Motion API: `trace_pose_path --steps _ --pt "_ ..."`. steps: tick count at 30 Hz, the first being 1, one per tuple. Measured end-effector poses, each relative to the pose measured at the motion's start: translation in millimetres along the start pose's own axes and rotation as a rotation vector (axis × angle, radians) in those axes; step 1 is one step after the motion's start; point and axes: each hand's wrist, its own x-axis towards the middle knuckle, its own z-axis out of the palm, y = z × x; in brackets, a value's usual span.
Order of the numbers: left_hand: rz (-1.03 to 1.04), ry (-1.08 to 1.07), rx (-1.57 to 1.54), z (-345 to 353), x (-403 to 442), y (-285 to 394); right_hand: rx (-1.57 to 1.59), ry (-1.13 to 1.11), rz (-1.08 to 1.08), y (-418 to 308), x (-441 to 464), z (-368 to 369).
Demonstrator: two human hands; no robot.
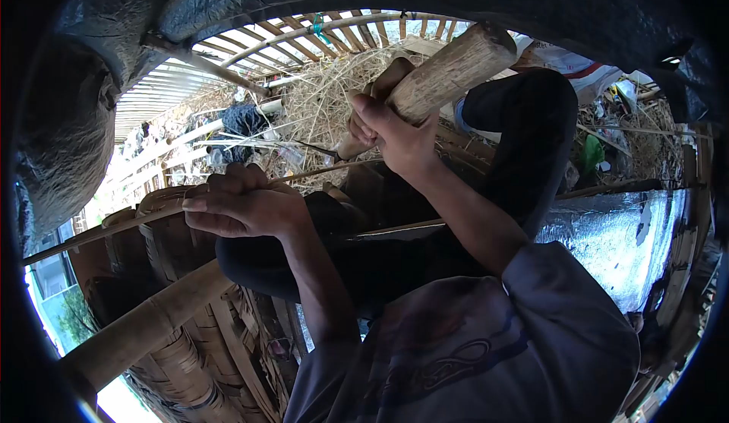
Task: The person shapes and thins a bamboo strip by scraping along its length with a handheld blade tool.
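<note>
My left hand (247, 201) is closed on a long thin bamboo strip (121, 228), the thumb lying along it. The strip runs from the far left edge, through the hand, toward the middle. My right hand (395, 123) wraps round a thick wooden stick (456, 71), whose broad end points up and to the right. A narrower part of the stick shows below the fist, near the right end of the strip. Whether the two touch cannot be made out. Both hands are above my bent legs.
Straw and shavings (323, 96) cover the ground ahead, beside dark netting (243, 119). A slatted bamboo fence (304, 41) curves behind. At the lower left lies a thick bamboo pole (144, 328) over woven panels. Dark sheeting hangs overhead. A shiny sheet (607, 233) is at the right.
</note>
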Motion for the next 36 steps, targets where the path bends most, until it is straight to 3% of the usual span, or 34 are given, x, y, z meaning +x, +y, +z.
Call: trace_pose_path --steps 3,4,7,9,11,13,15,16,19,21,23,25,27,28,31,32,34,35,36 --pt "0.001 0.005 0.002 -0.4 -1.0 -1.0 -0.021 -0.005 0.118 8.3 -16.4 -8.7" --pt "0.003 0.009 0.016 1.0 -2.1 0.1 -0.383 -0.041 0.065 24.9 -24.8 -26.5" --pt "-0.008 0.009 -0.009 2.3 -1.3 2.1 -0.433 -0.012 -0.01 38.4 -24.5 -39.9" --pt "-0.031 0.004 -0.01 -0.4 -3.6 4.2 -0.396 0.003 0.022 26.2 -24.1 -32.9" --pt "-0.013 -0.004 -0.004 5.9 -2.9 2.1 -0.018 0.04 0.117 6.2 -17.9 -15.9" --pt "-0.007 -0.002 0.023 6.0 -3.1 3.5 0.048 -0.021 0.065 7.7 -23.1 -15.2" --pt "0.005 0.001 0.039 5.1 -2.2 0.8 -0.506 -0.108 0.06 37.6 -36.3 -43.7" --pt "0.043 -0.017 0.096 1.6 -2.6 -3.5 -0.313 0.024 0.008 62.6 -44.2 -58.1" --pt "0.045 0.001 0.078 4.4 0.7 -1.6 -0.323 0.154 0.099 53.5 -22.3 -59.2" --pt "-0.012 0.013 0.036 -1.8 -0.4 4.0 -0.29 0.111 0.17 34.9 -18.8 -42.3" --pt "0.017 -0.031 -0.001 3.3 -1.3 -1.2 -0.006 0.026 0.01 13.5 -7.3 -17.9" --pt "0.013 -0.032 0.004 5.1 -3.1 -1.6 0.012 -0.077 0.003 11.8 -12.8 -20.4" --pt "0.017 -0.035 0.013 6.7 -2.6 -0.1 -0.288 -0.043 0.139 38.2 -31.0 -42.9" --pt "0.022 -0.035 0.007 7.6 -2.4 0.5 -0.673 -0.213 -0.098 58.3 -38.4 -65.6" --pt "0.014 -0.044 -0.006 11.3 -1.6 -2.3 -0.859 -0.201 -0.09 69.9 -40.8 -97.7" --pt "0.025 -0.05 -0.019 11.1 -2.0 -2.9 -0.859 -0.206 -0.088 74.6 -38.9 -104.6" --pt "-0.026 -0.019 -0.004 7.5 -3.3 1.0 -0.547 0.055 0.161 52.8 -35.8 -83.3" --pt "-0.027 -0.015 -0.006 9.3 -2.7 0.2 -0.551 0.052 0.161 40.2 -28.8 -71.8" --pt "-0.013 0.0 0.009 10.1 -2.3 0.2 -0.344 0.038 0.107 27.3 -24.0 -58.2"
